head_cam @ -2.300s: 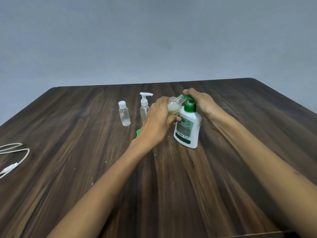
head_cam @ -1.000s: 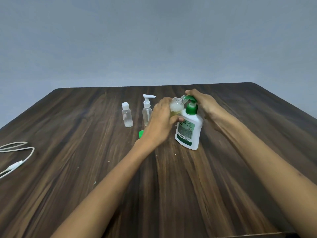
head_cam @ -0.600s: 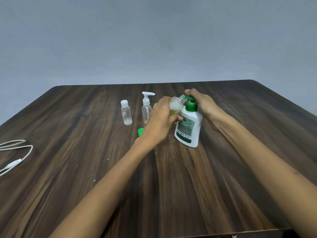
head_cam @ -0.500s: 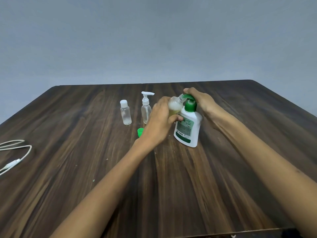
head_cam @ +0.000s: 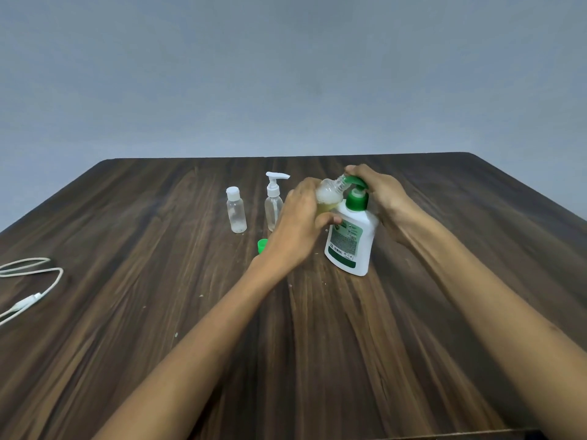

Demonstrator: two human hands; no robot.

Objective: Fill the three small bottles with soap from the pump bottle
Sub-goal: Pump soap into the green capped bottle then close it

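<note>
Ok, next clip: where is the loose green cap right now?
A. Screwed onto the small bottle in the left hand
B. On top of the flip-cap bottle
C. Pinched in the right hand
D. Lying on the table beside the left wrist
D: the green cap lies on the table just beside the left hand, which holds the small open bottle tilted to the pump bottle's nozzle.

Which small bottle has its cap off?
The tilted bottle in the left hand, neck at the green pump. The flip-cap bottle and spray-pump bottle stand capped.
</note>
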